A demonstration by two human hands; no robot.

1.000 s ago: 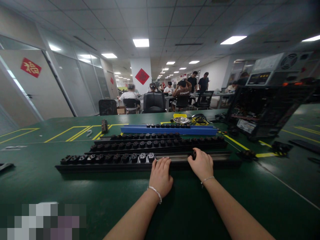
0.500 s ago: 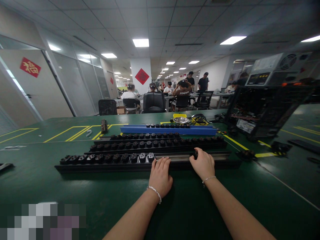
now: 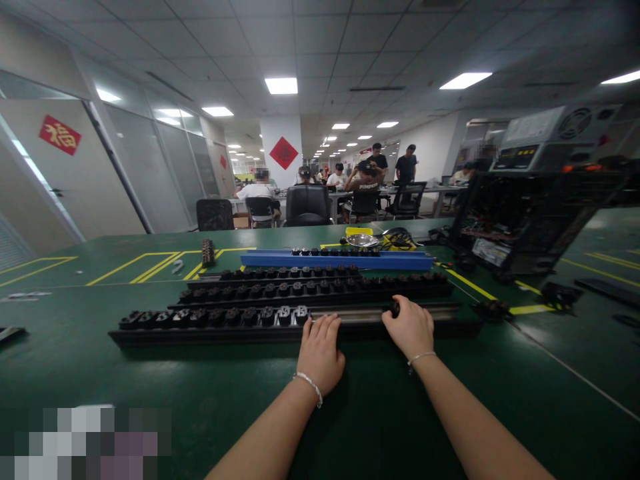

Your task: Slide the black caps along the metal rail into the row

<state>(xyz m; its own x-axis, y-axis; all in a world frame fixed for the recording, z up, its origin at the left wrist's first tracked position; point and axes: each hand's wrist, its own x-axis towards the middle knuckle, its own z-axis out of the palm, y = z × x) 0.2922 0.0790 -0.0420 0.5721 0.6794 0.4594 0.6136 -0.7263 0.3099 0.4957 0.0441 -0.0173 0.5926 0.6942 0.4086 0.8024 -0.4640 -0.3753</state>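
Note:
A long black rail (image 3: 210, 335) lies nearest me on the table, its left half lined with black socket modules (image 3: 233, 316). Over the rail's front edge, just right of the last module in the row, bend the fingers of my left hand (image 3: 323, 353); the hand is closed on the rail. Further right, my right hand (image 3: 411, 328) is closed around a single black module (image 3: 395, 309) at the rail's channel. That module is mostly covered by the fingers. Between both hands shows a bare stretch of silvery channel (image 3: 363, 317).
Behind lie more black rails with modules (image 3: 300, 288) and a blue rail (image 3: 340, 260). An opened computer case (image 3: 525, 220) stands at the right, loose black parts (image 3: 493, 310) before it. A metal dish (image 3: 363, 241) sits at the back. Several people work beyond the table.
My right hand has shifted slightly to the right along the rail with the black module. My left hand stays in place.

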